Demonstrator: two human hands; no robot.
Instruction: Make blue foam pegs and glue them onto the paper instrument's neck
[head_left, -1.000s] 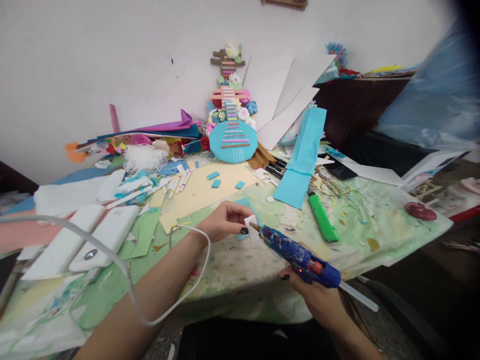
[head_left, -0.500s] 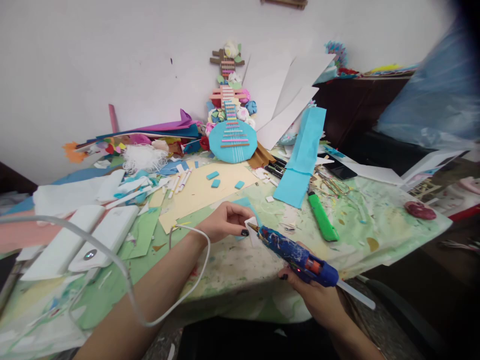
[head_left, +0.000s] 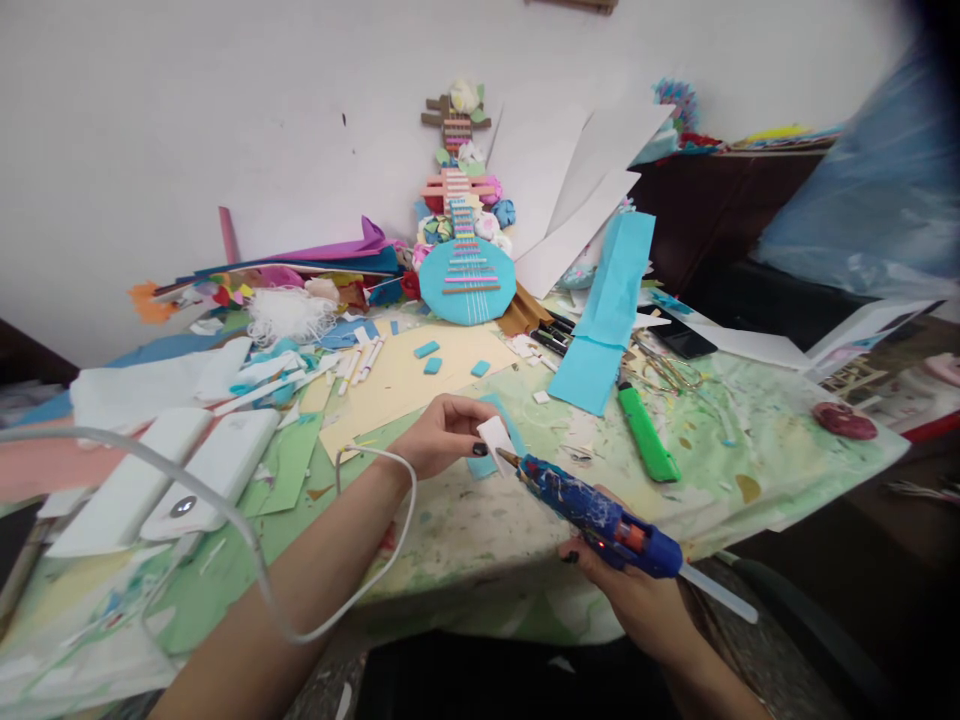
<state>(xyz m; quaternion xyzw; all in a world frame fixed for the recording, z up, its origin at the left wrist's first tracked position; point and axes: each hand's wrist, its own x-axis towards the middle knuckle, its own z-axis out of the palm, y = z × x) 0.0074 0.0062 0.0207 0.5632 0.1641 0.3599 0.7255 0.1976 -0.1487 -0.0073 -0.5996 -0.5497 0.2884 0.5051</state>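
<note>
Blue glue gun, item one: our right hand is clenched round its grip, nozzle angled up against a small white card piece. Our left hand pinches that piece just above the bench, face tilted toward the tip, seemingly to take glue.

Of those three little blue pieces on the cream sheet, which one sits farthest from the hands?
The longest blue piece, at the trio's back left; the other two lie nearer the left hand, which pinches a white scrap.
</note>
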